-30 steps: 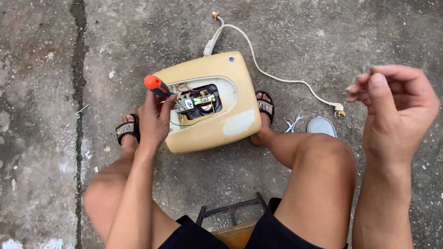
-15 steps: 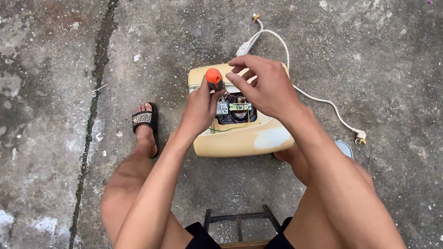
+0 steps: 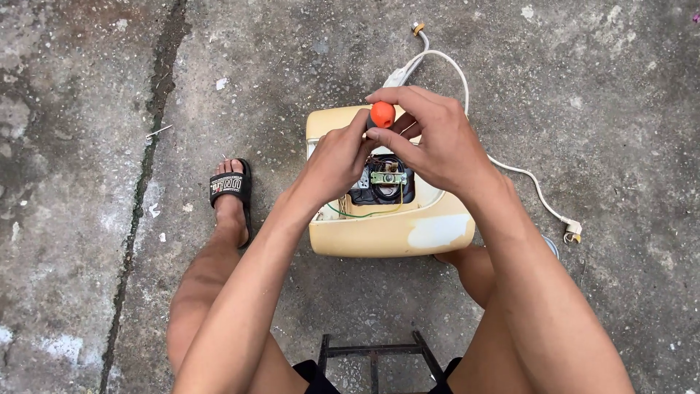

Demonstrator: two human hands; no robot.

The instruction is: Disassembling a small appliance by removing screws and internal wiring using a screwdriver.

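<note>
An orange-handled screwdriver [image 3: 382,114] stands nearly upright over the open middle of a cream-yellow appliance casing [image 3: 386,233], its shaft hidden behind the fingers, so its tip cannot be seen. The left hand [image 3: 337,157] is clenched around the lower part of the handle, seemingly to steady it, while the right hand [image 3: 430,138] curls its fingertips over the orange top, a grip that suits pressing down and turning. Directly beneath, the casing's opening shows a dark round motor part [image 3: 385,179] with a metal bracket and thin green and yellow wires [image 3: 357,214]. The casing lies flat on the concrete floor [image 3: 598,87] between the person's feet, which likely keeps it from sliding. A white cord [image 3: 510,168] loops from its far edge out to the right. A black sandal [image 3: 230,188] is on the left foot, and a dark metal stool frame [image 3: 372,350] sits below.
</note>
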